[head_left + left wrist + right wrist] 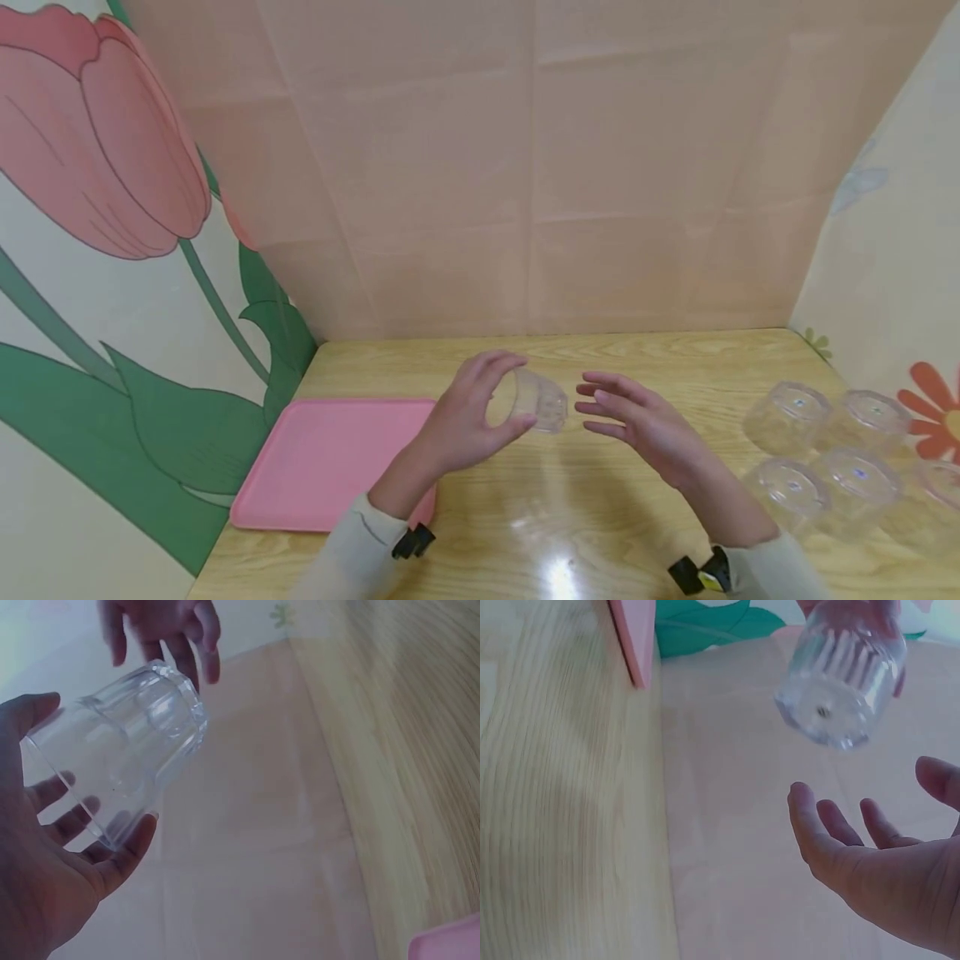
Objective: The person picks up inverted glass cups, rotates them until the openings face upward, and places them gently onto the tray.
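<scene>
A clear plastic cup [546,402] is held in the air above the table, tipped on its side with its base toward the right. My left hand [474,408] grips it round the rim end, thumb on the near side and fingers on the far side. In the left wrist view the faceted cup [127,742] shows its open mouth toward the left palm. My right hand [643,421] hovers just right of the cup's base, fingers spread and loosely bent, holding nothing. The right wrist view has a gap between the right fingertips and the cup [840,682].
A pink tray [330,467] lies on the wooden table [585,517] at the left. Several more clear cups [858,479] stand upside down at the right edge. A pinkish cloth [525,167] hangs behind the table, between walls with flower pictures.
</scene>
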Tool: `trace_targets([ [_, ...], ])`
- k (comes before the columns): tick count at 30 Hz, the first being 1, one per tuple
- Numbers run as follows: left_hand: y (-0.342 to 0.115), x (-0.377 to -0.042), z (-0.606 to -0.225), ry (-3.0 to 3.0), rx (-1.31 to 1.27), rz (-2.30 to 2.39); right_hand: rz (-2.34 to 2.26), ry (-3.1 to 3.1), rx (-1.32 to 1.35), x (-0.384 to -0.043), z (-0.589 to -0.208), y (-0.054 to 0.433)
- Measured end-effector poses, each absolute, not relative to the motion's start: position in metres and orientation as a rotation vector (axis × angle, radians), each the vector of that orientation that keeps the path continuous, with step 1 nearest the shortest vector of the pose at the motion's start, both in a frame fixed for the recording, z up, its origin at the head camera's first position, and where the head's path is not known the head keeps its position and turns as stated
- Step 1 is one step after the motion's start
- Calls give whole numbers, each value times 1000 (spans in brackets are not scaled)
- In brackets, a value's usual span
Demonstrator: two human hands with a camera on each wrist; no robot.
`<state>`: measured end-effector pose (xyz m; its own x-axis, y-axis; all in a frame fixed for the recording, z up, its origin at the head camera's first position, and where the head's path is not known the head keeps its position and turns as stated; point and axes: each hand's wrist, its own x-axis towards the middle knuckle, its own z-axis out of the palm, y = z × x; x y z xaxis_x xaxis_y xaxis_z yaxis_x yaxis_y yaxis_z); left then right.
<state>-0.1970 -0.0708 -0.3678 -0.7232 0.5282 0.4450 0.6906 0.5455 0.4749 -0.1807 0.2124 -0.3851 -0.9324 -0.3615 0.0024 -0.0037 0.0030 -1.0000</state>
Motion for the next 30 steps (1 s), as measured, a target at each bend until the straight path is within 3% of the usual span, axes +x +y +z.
trace_targets([
  [30, -141, -201, -378, -2670, -771, -799, -1251, 2798, -298, -159, -380, 275],
])
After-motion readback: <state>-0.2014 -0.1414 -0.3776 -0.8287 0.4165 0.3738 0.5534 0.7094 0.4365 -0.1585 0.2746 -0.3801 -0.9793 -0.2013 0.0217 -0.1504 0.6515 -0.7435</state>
